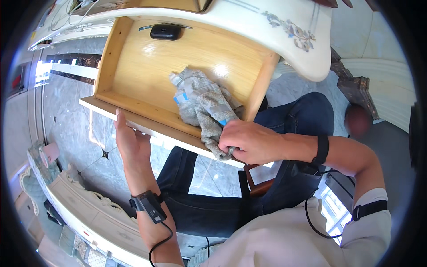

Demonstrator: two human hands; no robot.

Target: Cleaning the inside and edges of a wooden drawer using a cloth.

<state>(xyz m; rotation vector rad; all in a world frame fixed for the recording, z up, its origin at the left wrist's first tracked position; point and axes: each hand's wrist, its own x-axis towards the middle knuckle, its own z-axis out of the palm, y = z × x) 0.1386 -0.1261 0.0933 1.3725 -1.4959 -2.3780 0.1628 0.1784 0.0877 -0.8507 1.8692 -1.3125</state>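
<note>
A pulled-out wooden drawer with a pale front panel stands before me. My left hand grips the front panel at its left part, the thumb up at the top edge and the fingers partly hidden against the outer face. At the drawer's front right corner my right hand is closed on a crumpled grey cloth with light stripes and blue patches. Most of the cloth lies on the drawer bottom; its near end hangs bunched over the front edge under my fingers.
A small black case sits at the back left of the drawer, beside a thin pen-like item. Above is a white tabletop with a floral pattern. My legs are below the drawer. A cream carved sofa stands at lower left.
</note>
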